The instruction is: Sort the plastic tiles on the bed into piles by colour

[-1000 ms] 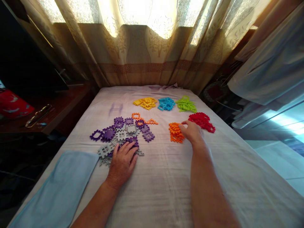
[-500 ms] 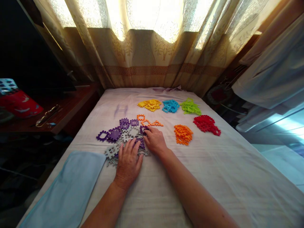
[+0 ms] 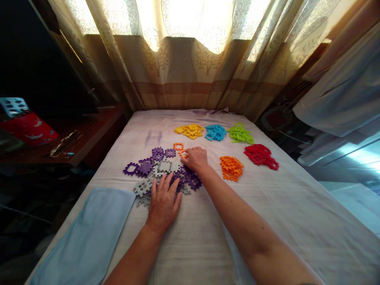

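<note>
My left hand [image 3: 164, 202] lies with its fingers spread over the near side of a mixed pile of flat toothed plastic building pieces. Grey pieces [image 3: 143, 187] show beside its fingertips, and purple pieces [image 3: 145, 167] lie beyond and to the left. Farther out, my right hand [image 3: 196, 158] has its fingers closed at an orange building piece [image 3: 183, 153], partly covered by the hand. Another orange square frame [image 3: 178, 146] lies just behind it. Under the right wrist, a purple windowed piece [image 3: 195, 181] rests at the pile's right edge.
Separate heaps of yellow [image 3: 190, 131], blue [image 3: 215, 132], green [image 3: 240, 133], red [image 3: 259, 154] and orange pieces [image 3: 231, 168] lie on the sheet. A light blue cloth [image 3: 86, 233] covers the left front. Glasses [image 3: 64, 142] sit on a side table; a curtain [image 3: 181, 75] hangs behind.
My right hand has moved from a purple piece at the pile to the orange pieces beyond. More purple now shows at the pile's right edge. My left hand stays nearly in place.
</note>
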